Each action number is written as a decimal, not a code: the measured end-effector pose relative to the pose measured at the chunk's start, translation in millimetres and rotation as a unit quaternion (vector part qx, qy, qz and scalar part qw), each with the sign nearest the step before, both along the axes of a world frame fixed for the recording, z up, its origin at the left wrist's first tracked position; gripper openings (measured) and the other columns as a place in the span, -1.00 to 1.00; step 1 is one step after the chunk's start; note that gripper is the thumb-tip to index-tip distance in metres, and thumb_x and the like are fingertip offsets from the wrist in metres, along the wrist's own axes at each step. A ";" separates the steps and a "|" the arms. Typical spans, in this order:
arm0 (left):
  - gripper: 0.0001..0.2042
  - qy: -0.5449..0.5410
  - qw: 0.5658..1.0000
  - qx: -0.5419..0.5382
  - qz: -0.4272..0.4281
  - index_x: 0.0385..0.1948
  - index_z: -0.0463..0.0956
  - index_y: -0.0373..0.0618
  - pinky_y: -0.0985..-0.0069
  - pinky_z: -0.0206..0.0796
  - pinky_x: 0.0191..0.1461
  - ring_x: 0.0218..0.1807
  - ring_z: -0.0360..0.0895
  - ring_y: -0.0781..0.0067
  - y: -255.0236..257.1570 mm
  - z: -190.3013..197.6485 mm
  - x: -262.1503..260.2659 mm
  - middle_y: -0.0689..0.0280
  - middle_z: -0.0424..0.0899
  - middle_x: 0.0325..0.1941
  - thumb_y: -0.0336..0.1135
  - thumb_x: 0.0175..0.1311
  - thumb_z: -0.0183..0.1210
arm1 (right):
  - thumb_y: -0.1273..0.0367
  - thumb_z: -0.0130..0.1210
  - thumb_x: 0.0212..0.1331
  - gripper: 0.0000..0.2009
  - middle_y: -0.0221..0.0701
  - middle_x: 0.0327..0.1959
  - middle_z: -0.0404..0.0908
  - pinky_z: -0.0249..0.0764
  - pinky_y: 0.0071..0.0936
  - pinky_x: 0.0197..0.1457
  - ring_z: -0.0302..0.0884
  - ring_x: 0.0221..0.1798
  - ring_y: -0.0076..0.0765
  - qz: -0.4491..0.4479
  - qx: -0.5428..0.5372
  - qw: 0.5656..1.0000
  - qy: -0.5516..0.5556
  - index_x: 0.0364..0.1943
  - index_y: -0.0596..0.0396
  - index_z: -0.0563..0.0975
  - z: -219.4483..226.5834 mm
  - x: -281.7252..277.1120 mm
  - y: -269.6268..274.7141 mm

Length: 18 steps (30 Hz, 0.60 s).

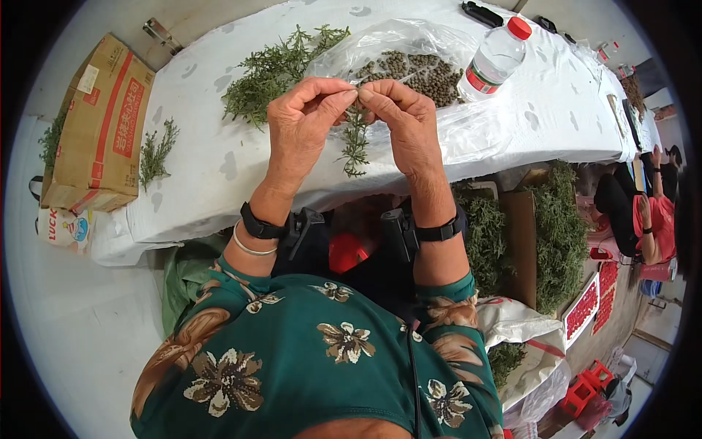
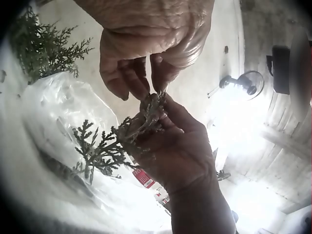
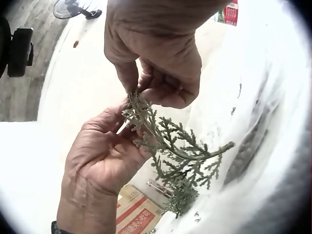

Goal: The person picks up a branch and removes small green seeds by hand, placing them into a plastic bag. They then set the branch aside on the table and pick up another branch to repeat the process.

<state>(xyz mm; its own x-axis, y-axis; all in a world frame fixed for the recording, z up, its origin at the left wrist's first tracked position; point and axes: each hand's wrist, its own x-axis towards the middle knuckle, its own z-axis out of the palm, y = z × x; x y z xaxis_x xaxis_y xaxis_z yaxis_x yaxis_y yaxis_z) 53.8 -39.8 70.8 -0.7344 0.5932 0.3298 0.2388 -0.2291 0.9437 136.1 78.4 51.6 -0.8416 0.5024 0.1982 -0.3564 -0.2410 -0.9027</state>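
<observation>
Both hands meet over the white-covered table [image 1: 197,80], fingertips nearly touching. The left hand [image 1: 301,121] pinches the tip end of a small green sprig [image 1: 355,143], which hangs below the fingers. Thumb and curled fingers of the right hand [image 1: 406,121] pinch the same sprig beside it. In the right wrist view the sprig [image 3: 180,153] shows scaly side shoots and a cut stem end. Behind the hands, a clear plastic bag [image 1: 380,40] holds small brown round pieces [image 1: 435,77]. What lies between the fingertips is too small to tell.
A pile of green sprigs [image 1: 267,77] lies left of the bag, a capped bottle [image 1: 497,58] to its right. A loose sprig [image 1: 155,154] lies near a cardboard box [image 1: 102,124] at the left. Boxes of greenery [image 1: 559,234] stand below the table at the right.
</observation>
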 end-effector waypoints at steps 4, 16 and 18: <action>-0.91 0.036 0.999 -0.005 0.018 -0.36 0.56 -0.24 0.75 0.31 -0.39 -0.48 0.43 0.70 3.7 -4.9 1.8 0.41 0.54 -0.47 -0.46 0.11 0.17 | 0.44 0.10 0.10 -0.89 -0.48 -0.45 0.53 0.30 -0.67 -0.33 0.38 -0.41 -0.62 -0.004 -0.015 1.000 -0.001 -0.38 0.21 0.57 0.5 0.5 0.9; -0.92 0.157 0.987 -0.022 0.041 -0.35 0.54 -0.21 0.71 0.31 -0.37 -0.43 0.44 0.66 6.0 -6.4 4.7 0.37 0.54 -0.42 -0.49 0.12 0.15 | 0.42 0.12 0.09 -0.89 -0.48 -0.45 0.53 0.31 -0.67 -0.35 0.37 -0.42 -0.62 -0.007 -0.022 1.000 -0.013 -0.38 0.20 0.57 -0.1 6.0 3.6; -0.92 0.195 0.979 -0.018 0.056 -0.36 0.53 -0.22 0.70 0.30 -0.37 -0.43 0.44 0.65 8.3 -7.8 4.1 0.36 0.53 -0.42 -0.49 0.12 0.15 | 0.42 0.13 0.09 -0.89 -0.48 -0.46 0.53 0.31 -0.66 -0.35 0.37 -0.43 -0.63 -0.001 -0.031 0.999 -0.018 -0.38 0.19 0.57 -0.8 6.0 3.7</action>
